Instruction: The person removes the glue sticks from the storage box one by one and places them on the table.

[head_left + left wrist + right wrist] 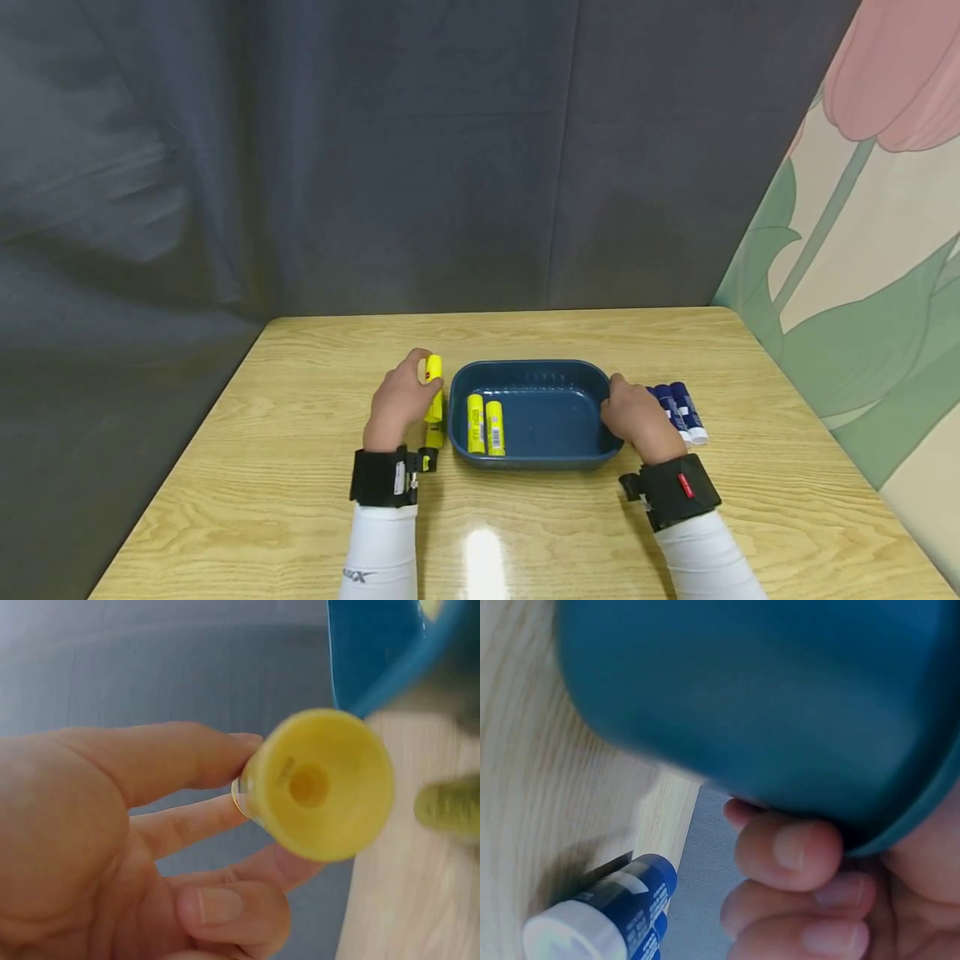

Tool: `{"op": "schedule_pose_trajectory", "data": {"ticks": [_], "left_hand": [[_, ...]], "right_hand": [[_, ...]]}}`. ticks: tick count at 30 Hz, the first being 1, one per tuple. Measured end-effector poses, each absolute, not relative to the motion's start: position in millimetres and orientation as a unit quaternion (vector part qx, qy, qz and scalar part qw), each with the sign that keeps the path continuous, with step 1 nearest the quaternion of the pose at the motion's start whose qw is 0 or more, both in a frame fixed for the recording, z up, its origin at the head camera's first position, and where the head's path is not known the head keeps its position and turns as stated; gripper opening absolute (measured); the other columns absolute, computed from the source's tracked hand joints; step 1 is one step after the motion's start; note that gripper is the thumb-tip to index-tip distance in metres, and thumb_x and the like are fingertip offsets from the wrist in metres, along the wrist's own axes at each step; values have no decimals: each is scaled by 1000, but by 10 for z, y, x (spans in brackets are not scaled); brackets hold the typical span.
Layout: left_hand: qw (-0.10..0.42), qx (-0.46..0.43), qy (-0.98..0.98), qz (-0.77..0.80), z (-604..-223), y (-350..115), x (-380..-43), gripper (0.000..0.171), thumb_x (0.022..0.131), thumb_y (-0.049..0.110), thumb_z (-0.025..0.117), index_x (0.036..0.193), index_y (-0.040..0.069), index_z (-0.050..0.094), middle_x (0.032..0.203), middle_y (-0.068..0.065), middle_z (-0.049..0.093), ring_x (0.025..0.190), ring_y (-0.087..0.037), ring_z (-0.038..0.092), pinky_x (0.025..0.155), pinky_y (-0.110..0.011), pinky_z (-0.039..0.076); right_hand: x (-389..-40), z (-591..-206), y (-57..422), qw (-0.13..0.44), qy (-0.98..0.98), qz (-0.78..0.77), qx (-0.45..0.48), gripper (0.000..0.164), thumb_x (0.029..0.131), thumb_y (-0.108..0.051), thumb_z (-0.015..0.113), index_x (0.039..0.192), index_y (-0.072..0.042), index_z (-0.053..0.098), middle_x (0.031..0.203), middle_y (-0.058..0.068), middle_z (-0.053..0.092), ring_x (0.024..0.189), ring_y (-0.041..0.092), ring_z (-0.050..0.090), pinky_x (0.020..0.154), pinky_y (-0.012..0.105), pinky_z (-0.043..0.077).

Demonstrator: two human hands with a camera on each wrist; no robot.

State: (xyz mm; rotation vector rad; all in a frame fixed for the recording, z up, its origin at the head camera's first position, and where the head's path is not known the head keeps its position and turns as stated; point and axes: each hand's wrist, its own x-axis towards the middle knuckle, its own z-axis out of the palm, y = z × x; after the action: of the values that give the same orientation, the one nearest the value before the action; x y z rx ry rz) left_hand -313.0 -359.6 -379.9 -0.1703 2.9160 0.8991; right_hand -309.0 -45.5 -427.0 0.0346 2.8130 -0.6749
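My left hand (pixel 399 393) pinches a yellow glue stick (pixel 433 387) between thumb and fingers, just left of a dark blue dish (pixel 540 462). In the left wrist view, the held glue stick (pixel 322 784) points its hollow round end at the camera. Below it, another yellow glue stick (pixel 434 435) lies on the table beside the dish. Two more, a left yellow stick (pixel 476 423) and a right yellow stick (pixel 495 428), lie side by side inside the dish. My right hand (pixel 637 415) grips the dish's right end, fingers (pixel 787 851) curled under the rim.
Several navy-and-white glue sticks (pixel 682 412) lie together right of the dish, partly behind my right hand. The wooden table (pixel 300 500) meets a dark curtain (pixel 450 167) at the back and a flower-painted wall (pixel 885 275) on the right.
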Motion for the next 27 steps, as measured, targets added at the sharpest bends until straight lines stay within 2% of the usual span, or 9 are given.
{"op": "schedule_pose_trajectory", "data": {"ticks": [5,9,21,27], "left_hand": [[61,-70,950,298,-3861,-3786,-3149,53,92,28,58,139,16,38,123,-14,57,68,-21,53,53,-28,37],[77,-88,945,304,-3912,-3866,-3174,52,93,28,57,139,16,38,125,-14,55,76,-23,54,56,-29,37],[106,-109,943,296,-4074,-3928,-3213,50,93,23,55,139,12,39,132,-19,51,94,-28,53,70,-36,43],[122,-121,939,298,-4167,-3923,-3247,49,93,23,54,138,12,40,128,-18,53,89,-27,55,62,-32,43]], "right_hand": [[-3091,-4287,-451,124,964,-234,12,40,94,-11,42,125,13,38,97,28,56,73,28,54,56,33,44],[-3091,-4297,-454,125,963,-239,13,40,94,-11,42,125,13,38,94,25,55,72,27,54,55,32,43],[-3085,-4265,-451,125,963,-240,7,40,94,-11,42,126,14,37,96,27,56,73,28,54,56,34,44],[-3067,-4260,-459,121,962,-244,5,38,94,-10,42,124,14,38,89,23,55,70,26,54,54,32,43]]}}
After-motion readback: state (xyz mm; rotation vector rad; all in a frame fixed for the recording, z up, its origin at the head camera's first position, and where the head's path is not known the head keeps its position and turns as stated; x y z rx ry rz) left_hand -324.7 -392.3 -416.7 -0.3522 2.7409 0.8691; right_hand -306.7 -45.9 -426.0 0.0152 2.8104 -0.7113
